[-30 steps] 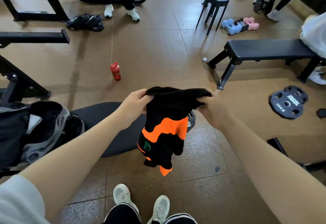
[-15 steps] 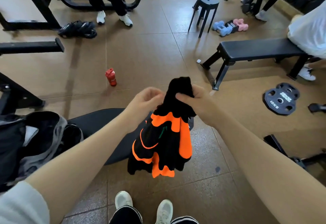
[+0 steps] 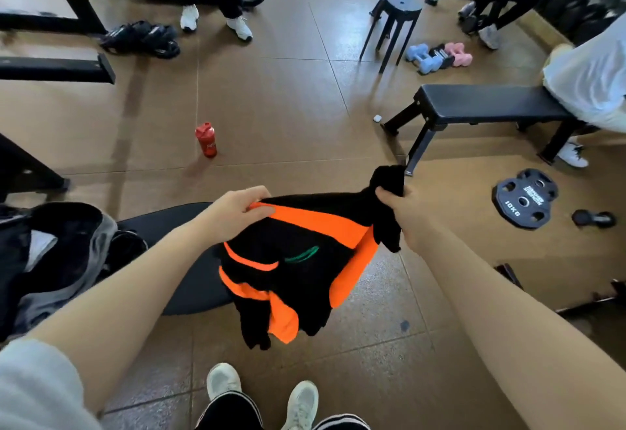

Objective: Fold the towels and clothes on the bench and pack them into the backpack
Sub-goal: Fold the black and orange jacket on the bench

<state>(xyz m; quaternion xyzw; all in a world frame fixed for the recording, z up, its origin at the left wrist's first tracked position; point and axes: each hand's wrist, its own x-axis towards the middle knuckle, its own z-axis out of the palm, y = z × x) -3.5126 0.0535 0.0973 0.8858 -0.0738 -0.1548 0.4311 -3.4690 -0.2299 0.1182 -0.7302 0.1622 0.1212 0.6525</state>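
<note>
Both hands are apart and we see each one gripping the same garment (image 3: 305,253), a black piece with orange stripes. Our left hand (image 3: 233,214) pinches an orange edge with curled fingers, and our right hand (image 3: 403,212) closes around a bunched black corner. The garment hangs between them in the air, above the end of the dark surface (image 3: 183,280) and the brown floor (image 3: 271,97). At the left, an open backpack (image 3: 67,260) lies on this surface. A red bottle (image 3: 206,139) stands on the floor farther away, and a weight plate (image 3: 525,197) lies at the right.
</note>
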